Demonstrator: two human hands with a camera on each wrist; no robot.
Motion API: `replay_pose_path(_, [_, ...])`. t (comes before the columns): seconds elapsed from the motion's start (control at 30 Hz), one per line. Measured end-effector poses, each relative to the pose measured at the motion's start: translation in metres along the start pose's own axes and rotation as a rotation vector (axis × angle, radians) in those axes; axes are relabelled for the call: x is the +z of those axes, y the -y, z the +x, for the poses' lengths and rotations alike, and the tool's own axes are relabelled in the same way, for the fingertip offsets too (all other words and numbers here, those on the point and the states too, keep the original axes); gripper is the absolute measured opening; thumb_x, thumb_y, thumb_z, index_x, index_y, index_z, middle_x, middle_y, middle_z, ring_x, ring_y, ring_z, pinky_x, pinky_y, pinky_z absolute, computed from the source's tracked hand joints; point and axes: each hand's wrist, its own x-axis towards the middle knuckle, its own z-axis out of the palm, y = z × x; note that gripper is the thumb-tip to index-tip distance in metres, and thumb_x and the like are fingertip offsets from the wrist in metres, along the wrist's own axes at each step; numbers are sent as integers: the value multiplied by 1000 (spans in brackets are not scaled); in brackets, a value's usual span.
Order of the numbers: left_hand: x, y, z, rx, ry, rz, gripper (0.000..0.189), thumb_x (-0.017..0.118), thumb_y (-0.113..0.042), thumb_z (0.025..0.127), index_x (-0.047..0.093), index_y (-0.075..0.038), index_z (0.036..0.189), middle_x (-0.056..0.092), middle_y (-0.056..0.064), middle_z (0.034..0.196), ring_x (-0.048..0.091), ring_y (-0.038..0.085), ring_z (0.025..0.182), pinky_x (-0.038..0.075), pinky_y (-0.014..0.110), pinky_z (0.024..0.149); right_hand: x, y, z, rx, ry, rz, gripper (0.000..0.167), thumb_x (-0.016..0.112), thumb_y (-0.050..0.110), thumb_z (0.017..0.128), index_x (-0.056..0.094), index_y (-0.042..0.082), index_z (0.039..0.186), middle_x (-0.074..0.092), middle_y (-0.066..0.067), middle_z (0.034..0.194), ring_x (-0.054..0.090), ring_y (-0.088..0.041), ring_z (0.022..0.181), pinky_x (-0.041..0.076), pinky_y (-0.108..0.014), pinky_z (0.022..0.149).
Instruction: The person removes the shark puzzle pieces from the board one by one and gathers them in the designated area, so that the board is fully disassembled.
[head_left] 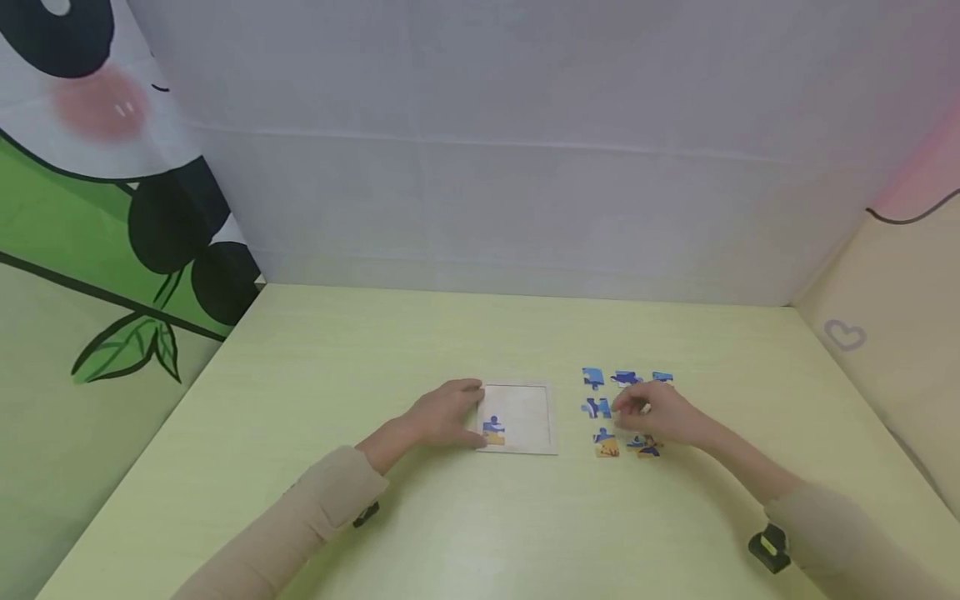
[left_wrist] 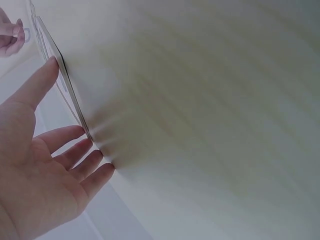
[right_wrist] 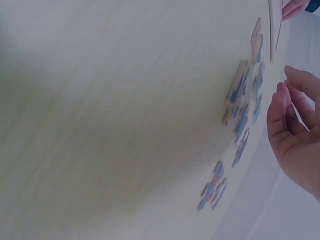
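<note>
A thin, pale square puzzle tray (head_left: 517, 452) lies on the table, with a blue-and-orange jigsaw piece (head_left: 493, 431) in its near left corner. My left hand (head_left: 447, 414) rests at the tray's left side; in the left wrist view its thumb and index fingertip touch the tray edge (left_wrist: 74, 97). To the right of the tray are several loose jigsaw pieces (head_left: 607, 443) in rough rows. Over their right part hovers my right hand (head_left: 660, 412), fingers loosely bent. Nothing shows between thumb and fingers in the right wrist view, and the hand hides part of the group.
The pale yellow table (head_left: 420, 533) extends around the tray. Behind it rises a plain whitish wall (head_left: 480, 208), with a painted panel (head_left: 112, 292) on the left and a beige one (head_left: 900, 350) on the right. Each wrist carries a small dark device (head_left: 770, 548).
</note>
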Motion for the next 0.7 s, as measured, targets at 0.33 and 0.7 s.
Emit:
replay_pose_path(0.33, [-3,-2,-2,-3,9,-6,72,73,-36,74,47,4,128,38,16,139,34,31,128,31,41,105,43,40,56,-60,46,105,18,69,10,78,65,1,93,62,2,78,56,-10,72,49,-22,64])
replay_pose_path(0.7, [-2,2,1,16,6,-22,71,74,-36,72,49,2,126,39,18,138,35,32,127,32,42,104,77,70,88,2,134,141,32,74,9,73,63,2,102,60,-3,85,53,-11,74,48,-21,66])
